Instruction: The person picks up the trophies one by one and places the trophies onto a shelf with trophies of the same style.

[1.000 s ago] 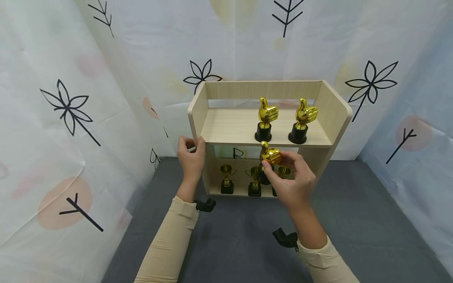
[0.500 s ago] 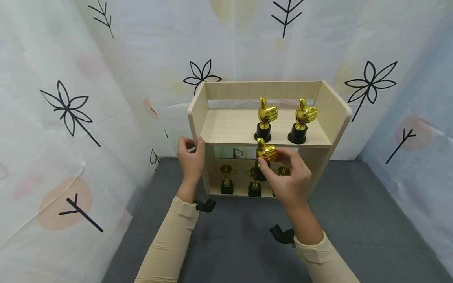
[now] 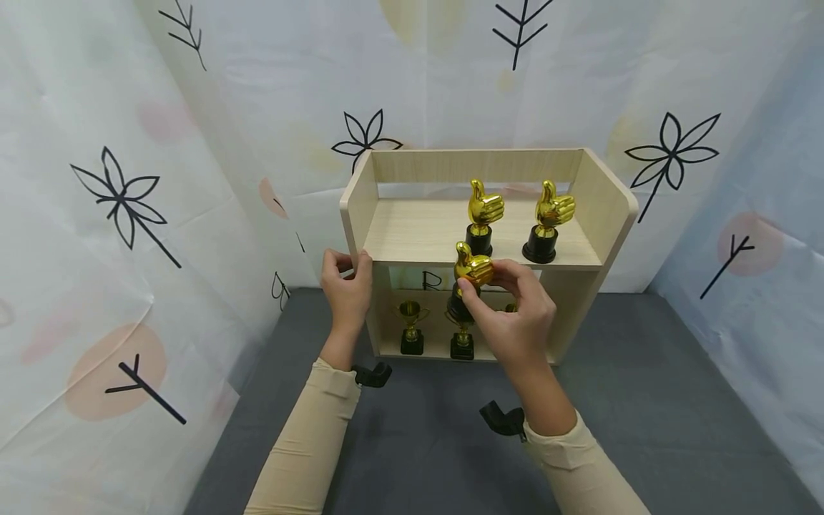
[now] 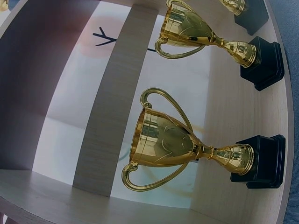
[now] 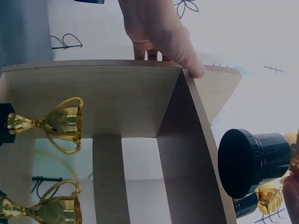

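My right hand [image 3: 518,315] pinches a gold thumbs-up trophy [image 3: 473,270] by its golden part, in front of the wooden shelf [image 3: 412,225]. The trophy's black round base [image 5: 238,163] faces the camera in the right wrist view, with fingertips at the right edge. At the shelf's left side panel, my left hand [image 3: 347,290] grips the edge, thumb on the front and fingers behind. Two more thumbs-up trophies stand on the upper board, one at the middle [image 3: 484,211] and one at the right [image 3: 555,211].
Gold cup trophies stand on the lower board, the left one [image 3: 410,318] fully seen, the middle one [image 3: 462,345] partly covered by the held trophy. My right hand hides most of another. A grey cloth [image 3: 425,429] lies before the shelf; patterned fabric [image 3: 257,107] hangs around.
My right hand has moved left and slightly up with the thumbs-up trophy, toward the upper board's front edge. The left hand has stayed on the side panel.
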Demonstrator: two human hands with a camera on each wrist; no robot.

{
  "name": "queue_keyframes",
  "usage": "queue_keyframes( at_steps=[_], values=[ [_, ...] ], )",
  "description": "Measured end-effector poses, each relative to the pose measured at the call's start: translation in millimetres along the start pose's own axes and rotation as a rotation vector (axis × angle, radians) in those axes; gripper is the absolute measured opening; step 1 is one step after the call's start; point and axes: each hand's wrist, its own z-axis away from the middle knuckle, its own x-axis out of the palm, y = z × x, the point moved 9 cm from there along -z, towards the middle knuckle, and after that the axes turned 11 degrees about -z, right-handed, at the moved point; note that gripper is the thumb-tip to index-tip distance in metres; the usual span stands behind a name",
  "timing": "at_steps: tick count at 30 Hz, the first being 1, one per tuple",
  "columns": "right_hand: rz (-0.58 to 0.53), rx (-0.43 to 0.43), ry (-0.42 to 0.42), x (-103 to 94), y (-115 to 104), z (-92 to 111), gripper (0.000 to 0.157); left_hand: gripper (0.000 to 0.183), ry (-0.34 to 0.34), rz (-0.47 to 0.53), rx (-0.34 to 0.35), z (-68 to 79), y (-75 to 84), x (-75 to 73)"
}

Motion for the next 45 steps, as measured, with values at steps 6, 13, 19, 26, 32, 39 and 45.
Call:
queue_keyframes(
  at_steps=[6,13,19,26,32,39,45],
  values=[
    [-0.008,-0.002,0.004,5.2,-1,-6,0.041,0.027,0.004,-0.025,-0.003,-1.1,0.1,-1.5],
    [-0.009,0.002,0.008,10.2,-1,-11,0.046,0.028,0.002,-0.004,0.001,1.2,3.5,-1.7],
    [-0.008,-0.001,0.021,13.3,2,-19,0.047,0.022,0.011,0.005,-0.01,3.6,20.3,-2.5],
    [-0.014,-0.02,0.023,19.0,5,-26,0.045,0.024,0.018,-0.02,-0.032,0.3,0.1,0.5],
    [0.025,-0.034,0.011,24.0,5,-28,0.045,0.027,0.0,-0.014,-0.008,-0.6,0.2,-0.6],
    [0.031,-0.034,0.007,28.7,7,-30,0.046,0.026,-0.008,-0.025,-0.001,-0.1,0.2,-1.1],
    [0.045,-0.032,-0.009,32.4,10,-32,0.045,0.026,-0.003,-0.021,-0.018,-0.3,-1.0,-0.8]
  ],
)
